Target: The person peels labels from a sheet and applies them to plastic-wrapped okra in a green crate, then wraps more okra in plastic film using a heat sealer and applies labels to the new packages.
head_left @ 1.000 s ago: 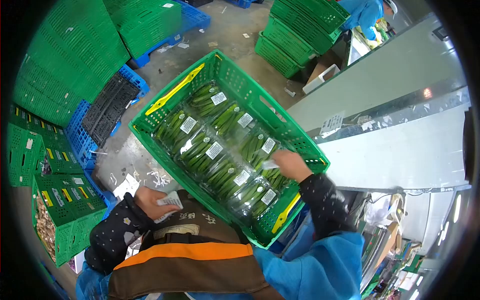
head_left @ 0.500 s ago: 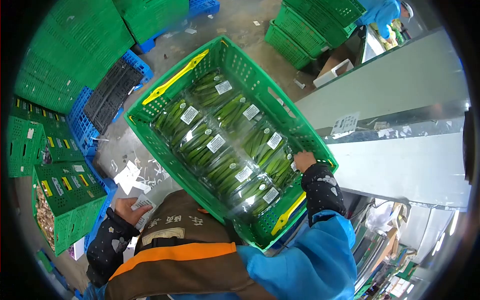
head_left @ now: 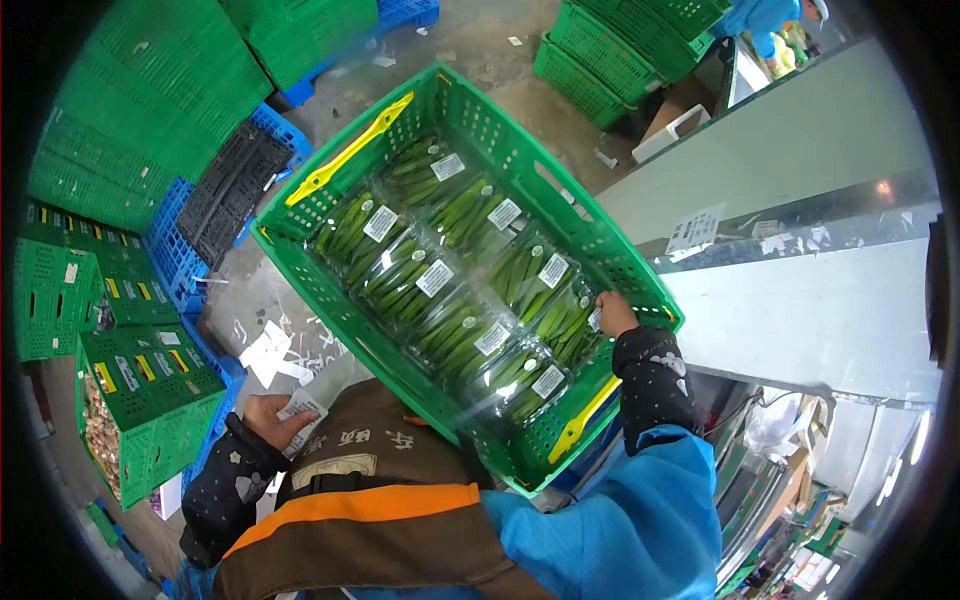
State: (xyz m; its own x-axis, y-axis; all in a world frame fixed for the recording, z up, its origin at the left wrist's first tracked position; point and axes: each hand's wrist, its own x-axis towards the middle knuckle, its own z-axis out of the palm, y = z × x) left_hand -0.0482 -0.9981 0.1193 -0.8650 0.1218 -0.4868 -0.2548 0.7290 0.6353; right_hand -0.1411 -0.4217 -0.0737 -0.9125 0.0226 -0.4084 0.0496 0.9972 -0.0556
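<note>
A green plastic crate [head_left: 560,180] with yellow handles holds several clear-wrapped packs of long green vegetables [head_left: 450,340], most bearing a white printed label. My right hand [head_left: 617,315] reaches inside by the crate's right wall, its fingers closed at a white label [head_left: 596,320] on the rightmost pack. Whether that label is fully stuck down cannot be seen. Beside the crate's lower left side, my left hand [head_left: 272,420] grips a strip of white printed labels [head_left: 302,408] between thumb and fingers, in front of my brown apron [head_left: 370,440].
Green crates [head_left: 140,380] are stacked on blue pallets [head_left: 175,240] to the left, with more crates [head_left: 600,60] at the back. Scraps of white paper [head_left: 268,352] litter the floor. A pale panel [head_left: 790,320] stands on the right. A person in blue [head_left: 755,20] is at the top right.
My right hand stays at the rightmost pack, shifted slightly up and right in view. My left hand and its label strip have turned a little. The whole view has moved slightly.
</note>
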